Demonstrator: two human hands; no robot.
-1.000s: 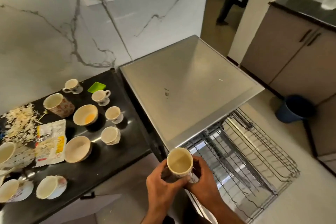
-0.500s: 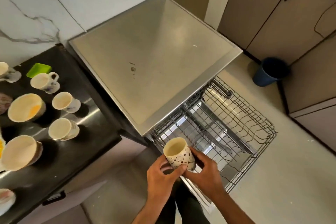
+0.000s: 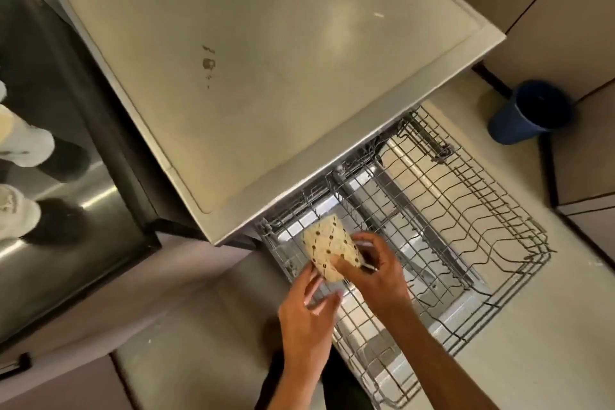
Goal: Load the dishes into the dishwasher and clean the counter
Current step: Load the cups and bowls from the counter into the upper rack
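Note:
A cream cup with a dark dotted pattern [image 3: 329, 246] is tipped over, its base pointing up and away, above the near-left corner of the pulled-out wire dishwasher rack [image 3: 466, 210]. My right hand [image 3: 376, 273] grips the cup from the right, thumb across its patterned side. Just below the cup is my left hand [image 3: 307, 313], its fingers loosely spread and the fingertips close to the cup's lower edge. No dishes are visible in the rack.
The dishwasher's steel top [image 3: 266, 60] overhangs the rack's back. The black counter [image 3: 50, 110] to the left carries two white cups [image 3: 23, 146] [image 3: 16, 213] at the frame's edge. A blue bucket [image 3: 532, 113] stands on the floor by the cabinets [image 3: 582, 27].
The cup has gone from upright to tipped over and has moved down over the rack. My left hand has let go of it. The view has swung right, off the counter.

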